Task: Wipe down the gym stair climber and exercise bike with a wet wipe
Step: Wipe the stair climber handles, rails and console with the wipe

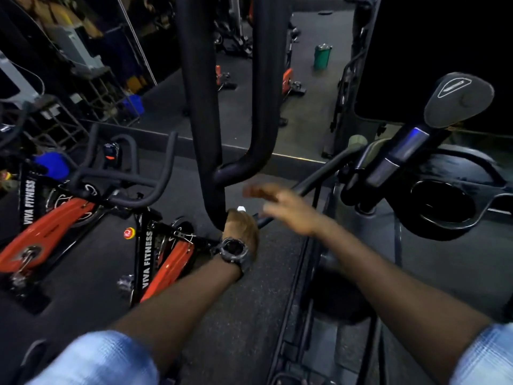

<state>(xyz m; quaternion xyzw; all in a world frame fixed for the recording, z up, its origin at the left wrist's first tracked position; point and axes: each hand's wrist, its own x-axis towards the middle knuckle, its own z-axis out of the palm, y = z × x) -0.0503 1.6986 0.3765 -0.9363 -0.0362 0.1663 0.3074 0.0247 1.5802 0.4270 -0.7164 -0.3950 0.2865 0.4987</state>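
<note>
While the left hand [241,227] is gripping the stair climber's black handrail [206,129] with a white wet wipe [241,209] peeking from its fist, rail running upright toward 12 o'clock, blurred right hand [288,209] is hovering open at 3 o'clock, fingers spread, holding nothing.

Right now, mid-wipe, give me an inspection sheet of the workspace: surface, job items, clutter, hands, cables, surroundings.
Surface: dark gym floor.
Job's things: wet wipe, a white bit showing above the left hand; stair climber handrail, black; exercise bike, red, lettered VIVA FITNESS.
Clutter: green bin far off on the floor.
Hands: left hand grips the handrail's lower end with the wipe; right hand blurred, fingers spread, holding nothing.
Cables: nothing seen.
Surroundings: second red bike at left; cup holder at right.
</note>
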